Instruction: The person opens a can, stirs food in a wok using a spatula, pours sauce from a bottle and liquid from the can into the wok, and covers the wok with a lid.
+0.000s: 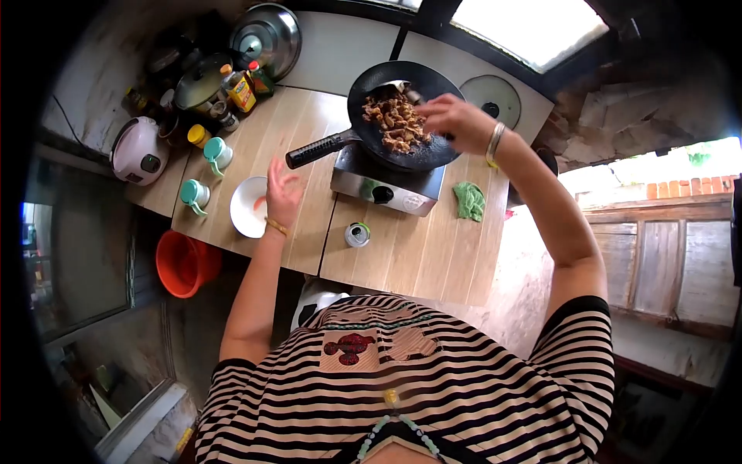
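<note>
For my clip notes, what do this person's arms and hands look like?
Both hands are ungloved. The left hand has a thin yellowish band at the wrist; the right hand, a silvery bangle. The short sleeves are striped black and beige.

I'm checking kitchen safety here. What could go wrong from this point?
The wok could shift on the stove, since the left hand is off its handle. The right hand, over the wok, might get burned if that is hot. The green cloth beside the stove might scorch if nudged closer.
</note>
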